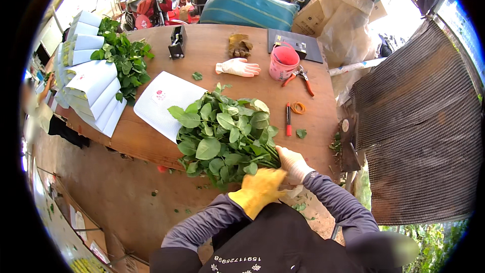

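A bunch of leafy green stems [222, 129] lies on the near edge of the wooden table, its top end tucked at a white ribbed wrapping sheet [169, 103]. My right hand [294, 164], in a whitish glove, is closed around the bare stem ends at the right of the bunch. Just below those stems is my left hand [260, 190], in a yellow glove. Motion blurs its fingers, so its grip cannot be made out. The flower heads are hidden from view.
Several wrapped bunches [96, 86] are piled at the table's left. Beyond the stems lie a white glove [237, 67], a brown glove [239, 45], a pink bucket [284, 62], red-handled pliers [301, 78], a red marker [288, 120] and rubber bands [298, 107]. Another person stands far left.
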A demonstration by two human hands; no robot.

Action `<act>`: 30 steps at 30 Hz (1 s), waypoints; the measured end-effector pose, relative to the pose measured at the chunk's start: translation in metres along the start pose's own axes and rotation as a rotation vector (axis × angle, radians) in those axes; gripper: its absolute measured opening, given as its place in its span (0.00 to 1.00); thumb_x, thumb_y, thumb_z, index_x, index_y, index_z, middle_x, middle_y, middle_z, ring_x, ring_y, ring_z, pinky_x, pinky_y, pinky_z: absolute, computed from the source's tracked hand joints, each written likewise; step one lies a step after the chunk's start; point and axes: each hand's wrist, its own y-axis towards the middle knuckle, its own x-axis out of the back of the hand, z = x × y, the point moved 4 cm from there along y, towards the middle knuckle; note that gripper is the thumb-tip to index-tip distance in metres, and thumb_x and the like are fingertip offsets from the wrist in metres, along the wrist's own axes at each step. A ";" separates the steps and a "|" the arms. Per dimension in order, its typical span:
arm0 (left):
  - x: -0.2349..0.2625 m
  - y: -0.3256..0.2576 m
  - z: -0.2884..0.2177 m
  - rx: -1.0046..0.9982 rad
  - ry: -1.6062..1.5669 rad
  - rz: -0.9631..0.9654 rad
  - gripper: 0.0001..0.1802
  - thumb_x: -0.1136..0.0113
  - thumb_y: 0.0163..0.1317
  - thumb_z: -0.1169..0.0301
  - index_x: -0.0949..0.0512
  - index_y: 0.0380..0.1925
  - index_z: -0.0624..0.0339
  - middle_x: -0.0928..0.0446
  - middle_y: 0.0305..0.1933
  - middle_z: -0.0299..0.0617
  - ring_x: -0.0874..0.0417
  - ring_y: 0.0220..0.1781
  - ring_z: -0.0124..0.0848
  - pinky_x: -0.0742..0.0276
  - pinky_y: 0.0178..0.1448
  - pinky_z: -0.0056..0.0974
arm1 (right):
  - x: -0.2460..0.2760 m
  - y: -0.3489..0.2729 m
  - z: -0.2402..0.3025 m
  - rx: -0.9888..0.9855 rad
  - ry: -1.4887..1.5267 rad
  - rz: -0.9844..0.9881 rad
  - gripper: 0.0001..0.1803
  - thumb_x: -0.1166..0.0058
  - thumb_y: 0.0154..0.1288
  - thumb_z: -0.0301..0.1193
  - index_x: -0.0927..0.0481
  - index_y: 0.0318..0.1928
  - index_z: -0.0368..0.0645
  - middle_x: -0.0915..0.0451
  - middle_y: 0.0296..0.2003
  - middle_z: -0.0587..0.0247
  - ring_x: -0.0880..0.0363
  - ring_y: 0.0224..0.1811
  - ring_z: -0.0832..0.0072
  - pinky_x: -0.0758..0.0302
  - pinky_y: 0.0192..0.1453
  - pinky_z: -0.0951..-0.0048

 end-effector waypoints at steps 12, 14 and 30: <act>0.018 0.103 0.043 -0.010 0.753 0.161 0.42 0.24 0.46 0.65 0.28 0.64 0.61 0.24 0.66 0.63 0.24 0.71 0.54 0.34 0.76 0.56 | -0.008 0.007 0.002 -0.197 -0.031 0.024 0.34 0.26 0.51 0.42 0.24 0.54 0.39 0.18 0.51 0.49 0.16 0.55 0.52 0.18 0.59 0.56; 0.014 0.101 0.046 -0.106 1.001 0.136 0.43 0.27 0.50 0.62 0.30 0.69 0.60 0.33 0.76 0.64 0.35 0.80 0.56 0.44 0.81 0.63 | -0.011 0.004 0.003 -0.187 0.012 0.011 0.33 0.26 0.51 0.42 0.24 0.54 0.40 0.18 0.52 0.51 0.17 0.57 0.53 0.19 0.60 0.55; 0.008 0.104 0.063 -0.252 0.882 -0.058 0.07 0.31 0.54 0.65 0.15 0.33 0.50 0.12 0.35 0.42 0.11 0.44 0.42 0.19 0.58 0.50 | -0.018 -0.001 -0.002 -0.176 -0.035 -0.030 0.30 0.26 0.53 0.39 0.24 0.53 0.42 0.17 0.50 0.53 0.18 0.57 0.55 0.19 0.60 0.56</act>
